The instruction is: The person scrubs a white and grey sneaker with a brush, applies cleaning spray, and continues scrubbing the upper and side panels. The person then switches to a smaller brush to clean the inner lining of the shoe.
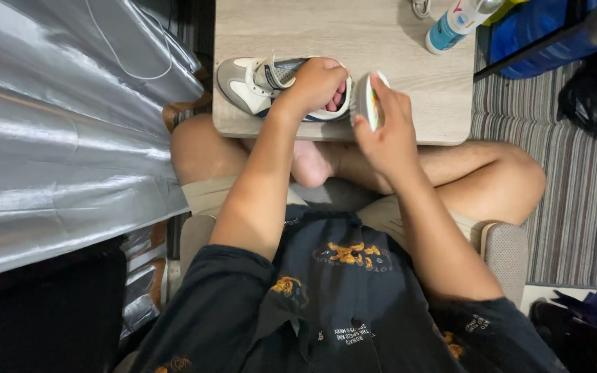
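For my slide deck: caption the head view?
Left hand inside a sneaker on the table, right hand holding a small tin.

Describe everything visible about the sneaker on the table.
The white and grey low-top sneaker with dark blue trim lies on the near edge of the light wood-grain table, toe pointing to the left of the picture. It looks like leather or synthetic panels with a grey mesh tongue and a white lace. The left hand is tucked into its opening, hiding the heel. The right hand holds a small round white object just beside the heel.
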